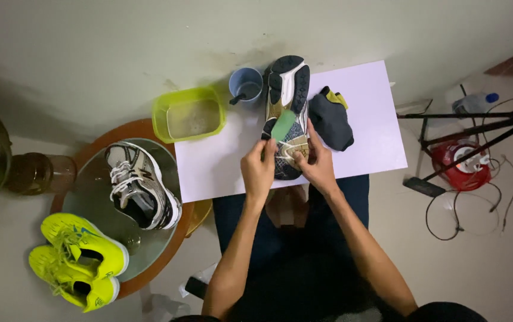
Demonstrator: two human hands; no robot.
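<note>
While both hands (286, 162) grip its near end, the sneaker (286, 110) extends away.

- Two neon-yellow sneakers (77, 259)
- Two grey-and-white mesh running shoes (142, 185)
- One lime-green plastic tub (188, 113)
- One blue round cup (246, 83)
- One dark grey cloth (331, 119)

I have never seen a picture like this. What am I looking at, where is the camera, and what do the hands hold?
There is no machine here. A camera worn on a person's head looks straight down at their two bare hands. On a white board lies a sports shoe, sole up. The left hand and right hand both touch it, with a green sponge-like piece on the sole. Beside it lie a dark cloth, a blue cup and a green tub. To the left, another shoe sits on a round table, and a yellow pair lies lower.
</note>
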